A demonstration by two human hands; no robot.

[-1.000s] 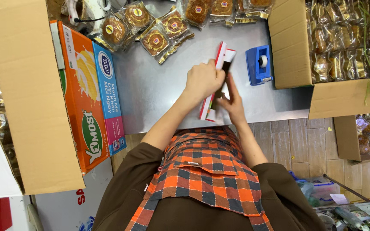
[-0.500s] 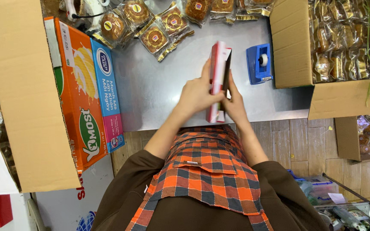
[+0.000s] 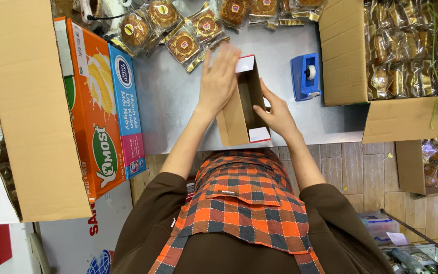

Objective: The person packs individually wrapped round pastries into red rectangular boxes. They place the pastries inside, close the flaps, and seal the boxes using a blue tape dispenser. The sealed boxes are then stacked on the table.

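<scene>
**Small carton opened out between two hands on steel desk**

Count: one small carton [image 3: 243, 109], brown inside with a white-and-red flap at each end, lying open-side up on the grey desk [image 3: 173, 106], near its front edge. Two hands on it. One blue tape dispenser [image 3: 305, 76] just right of the carton. At least seven clear-wrapped round cakes [image 3: 183, 45] in view along the desk's far edge, beyond the carton; some are cut off by the frame. Two large cardboard boxes: one [image 3: 26, 106] left of the carton, one [image 3: 396, 66] right of it, the latter full of gold-wrapped packets, too many to count.

Hands: left hand [image 3: 220, 81] lies flat against the carton's left wall, fingers straight and together, not clamped. Right hand [image 3: 278, 115] presses the right wall, fingers slightly apart, thumb at the rim.

Change from half a second ago: the carton was then a flat red-and-white sleeve held on edge between the hands; it now stands opened into a box shape.

Packages: left of the carton, between it and the big box, an orange carton [image 3: 95, 111] with green oval emblem, and a narrow blue-and-pink carton [image 3: 128, 109] touching it.
</scene>
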